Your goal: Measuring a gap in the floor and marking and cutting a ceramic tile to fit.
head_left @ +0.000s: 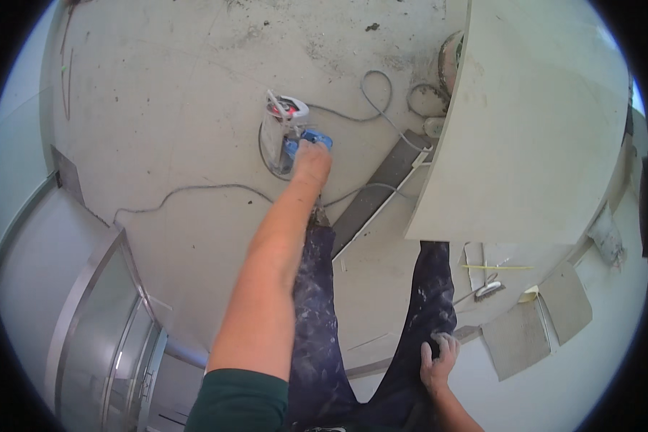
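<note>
My left hand reaches far forward over the floor, its fingers closed around a blue object whose kind I cannot make out. Right beside it stands a white device with small red lights. Clear plastic hangs on the near side of this device. Dusty and with its fingers apart, my right hand lies on my right thigh, holding nothing. Both legs of my dark trousers carry white dust.
Grey cable snakes over the dusty floor. A long dark board lies near my left foot. At the right, a large pale panel covers much of the view. Behind it lie a brush and grey sheets. Glass doors stand at the left.
</note>
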Demonstrator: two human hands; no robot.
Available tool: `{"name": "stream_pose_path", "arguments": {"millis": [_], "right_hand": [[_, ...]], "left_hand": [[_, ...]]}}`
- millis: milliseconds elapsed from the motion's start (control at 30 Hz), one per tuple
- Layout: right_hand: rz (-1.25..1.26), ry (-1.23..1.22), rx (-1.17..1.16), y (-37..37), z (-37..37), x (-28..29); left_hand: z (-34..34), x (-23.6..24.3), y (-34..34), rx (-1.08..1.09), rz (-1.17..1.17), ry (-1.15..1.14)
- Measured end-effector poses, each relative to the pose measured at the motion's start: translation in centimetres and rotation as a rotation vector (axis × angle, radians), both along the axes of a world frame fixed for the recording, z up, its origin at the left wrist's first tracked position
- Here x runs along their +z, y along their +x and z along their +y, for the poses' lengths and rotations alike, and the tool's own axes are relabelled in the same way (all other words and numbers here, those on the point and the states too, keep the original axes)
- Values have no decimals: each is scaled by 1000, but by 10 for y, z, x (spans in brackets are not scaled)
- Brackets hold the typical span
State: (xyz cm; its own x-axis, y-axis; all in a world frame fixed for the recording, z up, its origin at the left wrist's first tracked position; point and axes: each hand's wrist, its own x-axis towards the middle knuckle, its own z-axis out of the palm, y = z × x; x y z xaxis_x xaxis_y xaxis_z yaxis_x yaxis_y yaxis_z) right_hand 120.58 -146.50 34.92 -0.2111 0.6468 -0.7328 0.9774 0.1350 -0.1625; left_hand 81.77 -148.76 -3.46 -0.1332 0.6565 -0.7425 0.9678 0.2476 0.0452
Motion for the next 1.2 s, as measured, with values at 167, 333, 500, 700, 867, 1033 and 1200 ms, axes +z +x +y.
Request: {"name": "stream_pose_path", "arguments": {"millis": [167,333,500,700,867,1033,1200], "right_hand": [[41,43,97,-30,-14,-6],[199,-611,-694,-129,-33,-24],[733,-1065,-1816,-189,-58,-16],[831,-910,-2059,-148,-33,33],[823,-564,-2148,-106,15,80],[968,-378,-2228,-11,76,108],[1082,-159,-2184,64,124,147]], "left_hand": [[-23,89,-54,-114,-406,247],[-51,227,-49,-221,-608,297],[-58,344,4,-28,-759,417],[-55,420,88,45,-813,495],[-28,474,143,105,-793,577],[-21,457,169,377,-791,743],[83,396,247,204,-791,453]]}}
